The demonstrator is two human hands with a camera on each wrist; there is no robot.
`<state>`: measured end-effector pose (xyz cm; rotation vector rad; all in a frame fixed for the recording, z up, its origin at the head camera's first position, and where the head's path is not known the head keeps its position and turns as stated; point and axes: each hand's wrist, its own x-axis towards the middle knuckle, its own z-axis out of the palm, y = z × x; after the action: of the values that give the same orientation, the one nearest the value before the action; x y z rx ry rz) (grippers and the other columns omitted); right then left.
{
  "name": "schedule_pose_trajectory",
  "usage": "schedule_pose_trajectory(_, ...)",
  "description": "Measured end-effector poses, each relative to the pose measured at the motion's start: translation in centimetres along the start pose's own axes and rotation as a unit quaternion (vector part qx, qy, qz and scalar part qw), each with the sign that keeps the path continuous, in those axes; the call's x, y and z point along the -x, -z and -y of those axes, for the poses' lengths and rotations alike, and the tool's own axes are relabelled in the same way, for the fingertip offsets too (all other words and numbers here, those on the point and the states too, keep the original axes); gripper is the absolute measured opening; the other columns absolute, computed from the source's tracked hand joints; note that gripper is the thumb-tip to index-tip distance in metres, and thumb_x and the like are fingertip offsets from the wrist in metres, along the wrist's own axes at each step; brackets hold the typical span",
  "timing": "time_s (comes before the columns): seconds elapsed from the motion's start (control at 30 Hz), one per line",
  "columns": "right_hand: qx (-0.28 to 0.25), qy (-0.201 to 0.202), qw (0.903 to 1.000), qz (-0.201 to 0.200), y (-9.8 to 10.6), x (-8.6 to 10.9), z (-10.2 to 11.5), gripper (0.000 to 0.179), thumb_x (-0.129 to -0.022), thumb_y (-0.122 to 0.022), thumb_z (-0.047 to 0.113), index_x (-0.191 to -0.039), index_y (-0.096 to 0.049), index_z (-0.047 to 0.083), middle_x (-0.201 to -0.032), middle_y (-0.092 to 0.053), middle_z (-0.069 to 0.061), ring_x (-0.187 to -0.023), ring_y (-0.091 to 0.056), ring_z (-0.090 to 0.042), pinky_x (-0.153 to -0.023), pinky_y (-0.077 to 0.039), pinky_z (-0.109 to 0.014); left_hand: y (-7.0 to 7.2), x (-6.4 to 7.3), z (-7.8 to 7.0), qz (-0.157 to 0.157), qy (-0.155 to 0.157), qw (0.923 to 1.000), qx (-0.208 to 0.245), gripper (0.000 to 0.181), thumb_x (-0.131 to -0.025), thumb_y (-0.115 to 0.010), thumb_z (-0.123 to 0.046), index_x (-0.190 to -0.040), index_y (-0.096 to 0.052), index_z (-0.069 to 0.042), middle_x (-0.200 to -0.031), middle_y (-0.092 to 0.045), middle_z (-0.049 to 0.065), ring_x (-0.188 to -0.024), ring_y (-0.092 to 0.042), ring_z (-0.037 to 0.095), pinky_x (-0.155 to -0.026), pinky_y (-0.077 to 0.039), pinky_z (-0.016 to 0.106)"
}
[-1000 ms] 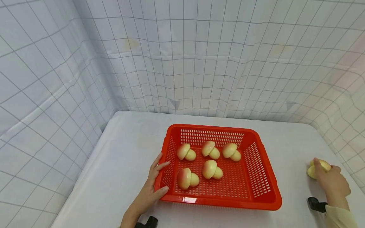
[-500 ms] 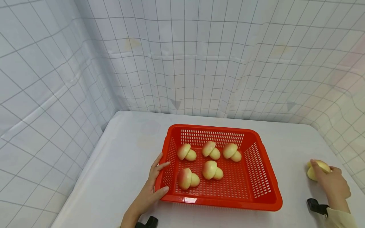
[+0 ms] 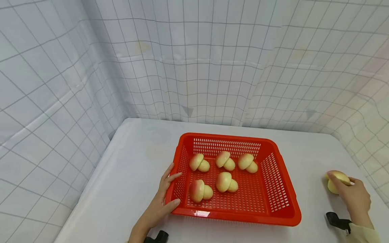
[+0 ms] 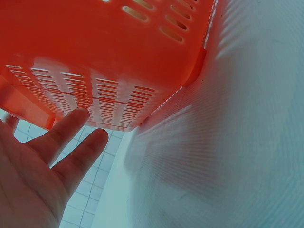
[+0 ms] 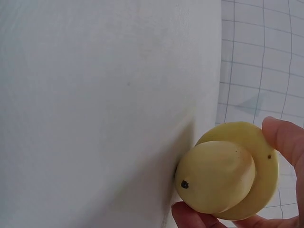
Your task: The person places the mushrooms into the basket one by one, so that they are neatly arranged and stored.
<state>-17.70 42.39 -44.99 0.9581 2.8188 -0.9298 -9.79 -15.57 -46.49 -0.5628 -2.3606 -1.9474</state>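
Note:
On the right part of the table my right hand point(image 3: 354, 199) grips a toy mushroom point(image 3: 333, 187), pale yellow with a rosy cap. In the right wrist view, thumb and fingers hold the mushroom point(image 5: 216, 175) by its cap; its rounded stem has a dark spot at the end. My left hand point(image 3: 159, 200) rests at the left side of a red plastic basket point(image 3: 237, 219), fingers spread, thumb at the front left corner. Seen from the left wrist, extended fingers lie beside the slotted wall. Several similar mushrooms, such as one at front left point(image 3: 197, 191), lie inside the basket.
A white cloth covers the table point(image 3: 133, 158). White curtains point(image 3: 218, 77) with a dark grid surround its back and sides. Black wrist mounts point(image 3: 337, 221) sit below both hands.
My right hand has shifted slightly left and toward me with the mushroom, which has turned a little. My left hand and the basket stay nearly in place.

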Motion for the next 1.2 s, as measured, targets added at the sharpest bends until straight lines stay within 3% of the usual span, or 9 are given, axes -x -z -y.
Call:
schedule_pose_trajectory(0.77,-0.008,0.012,0.9997,-0.017,0.2,0.7,1.0,0.102,-0.084,-0.049,0.066,-0.145,-0.017,-0.010,-0.133,-0.037,-0.037,-0.111,-0.040,-0.053,-0.079,-0.036,-0.058,-0.1,-0.1,-0.2,0.000,0.006,1.0000,0.004,0.065,-0.083,-0.061,-0.014,-0.143,-0.036,-0.013,-0.156,0.001,-0.009,-0.138,-0.007,0.033,-0.088,-0.048,0.044)
schedule_pose_trajectory(1.2,-0.039,0.090,0.9943,-0.041,0.9,2.8,2.9,0.095,-0.087,-0.054,0.058,-0.144,-0.020,-0.010,-0.135,-0.035,-0.039,-0.114,-0.034,-0.057,-0.083,-0.030,-0.063,0.0,-0.1,-0.1,-0.005,0.008,0.9999,-0.004,0.066,-0.082,-0.062,-0.015,-0.143,-0.036,-0.013,-0.156,0.001,-0.009,-0.139,-0.007,0.032,-0.088,-0.048,0.044)
